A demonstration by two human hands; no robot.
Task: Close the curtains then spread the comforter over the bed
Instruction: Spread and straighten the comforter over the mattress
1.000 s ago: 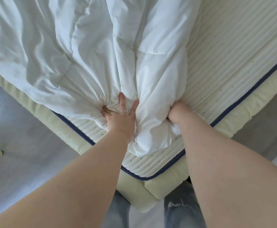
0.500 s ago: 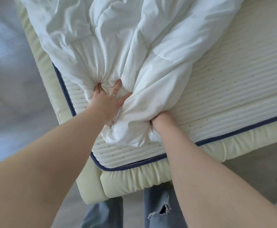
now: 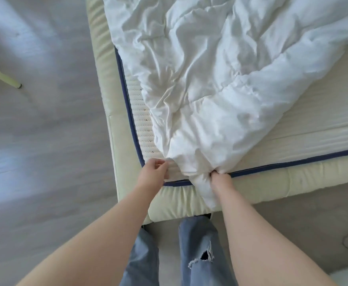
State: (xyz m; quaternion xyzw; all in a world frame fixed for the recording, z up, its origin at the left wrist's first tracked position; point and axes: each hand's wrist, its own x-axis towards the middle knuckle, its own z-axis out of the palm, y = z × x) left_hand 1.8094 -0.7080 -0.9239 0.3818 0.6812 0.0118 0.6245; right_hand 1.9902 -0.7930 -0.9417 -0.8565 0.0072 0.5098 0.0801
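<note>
Spreading step: the right hand (image 3: 220, 180) grips the comforter (image 3: 210, 79) corner at the mattress (image 3: 292, 145) edge, the left hand (image 3: 153, 170) pinches its hem alongside; next, I judge, draw them apart.

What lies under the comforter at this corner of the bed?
The ribbed mattress with blue piping shows beside the comforter, so it lies beneath. Whether anything else lies under it is hidden.

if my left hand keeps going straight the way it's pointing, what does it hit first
Most likely the bunched edge of the white quilted comforter, just past the left hand fingertips, which point up and right over the mattress corner. Contact may already exist; depth is unclear.
</note>
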